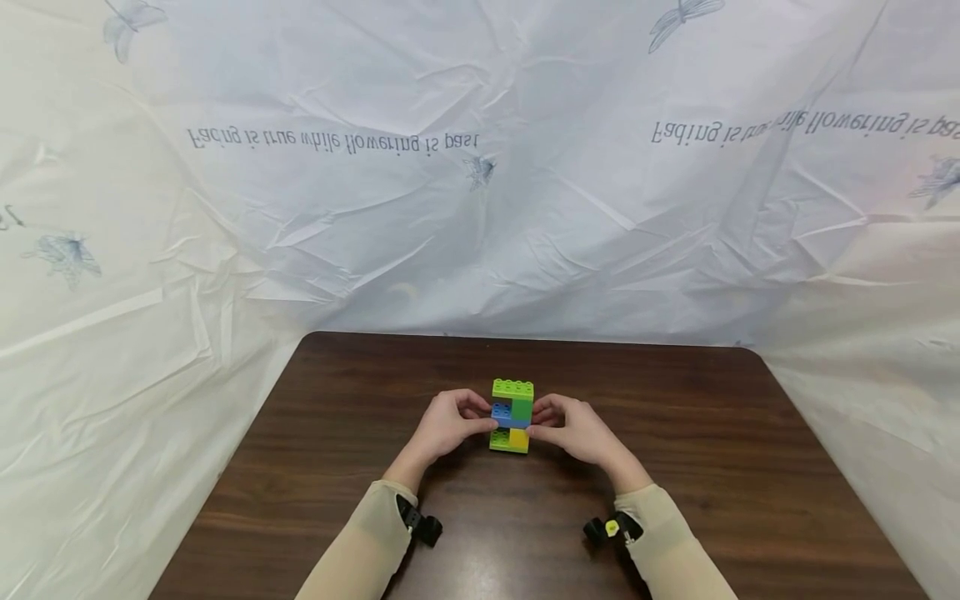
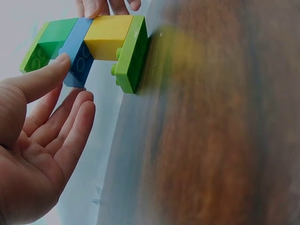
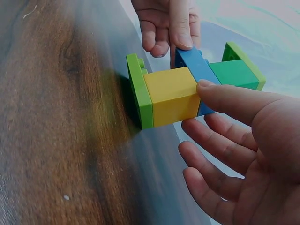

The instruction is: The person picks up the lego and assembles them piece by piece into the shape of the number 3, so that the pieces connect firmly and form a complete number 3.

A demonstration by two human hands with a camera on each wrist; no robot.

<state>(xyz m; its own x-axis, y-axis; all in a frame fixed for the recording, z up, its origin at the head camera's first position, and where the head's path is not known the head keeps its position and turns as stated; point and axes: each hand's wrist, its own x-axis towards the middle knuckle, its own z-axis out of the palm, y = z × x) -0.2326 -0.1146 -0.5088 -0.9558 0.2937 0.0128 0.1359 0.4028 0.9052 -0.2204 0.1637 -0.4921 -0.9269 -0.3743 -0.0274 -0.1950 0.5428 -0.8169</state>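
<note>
A small tower of toy building blocks stands upright at the tabletop, between the two hands in the head view. A lime green plate (image 3: 139, 93) forms its base, carrying a yellow block (image 3: 172, 93) on the right side. Across that lies a blue block (image 2: 77, 56); above it come a green block (image 1: 522, 408) and a lime top plate (image 1: 513, 388). My left hand (image 1: 448, 423) pinches the blue block's left end between thumb and fingers. On the opposite side, my right hand (image 1: 573, 429) pinches the blue block's right end, thumb near the yellow block.
The dark wooden table (image 1: 337, 500) reaches out on all sides of the tower. White printed sheeting (image 1: 420, 217) hangs behind the table and along both sides. Each sleeved wrist wears a small black camera.
</note>
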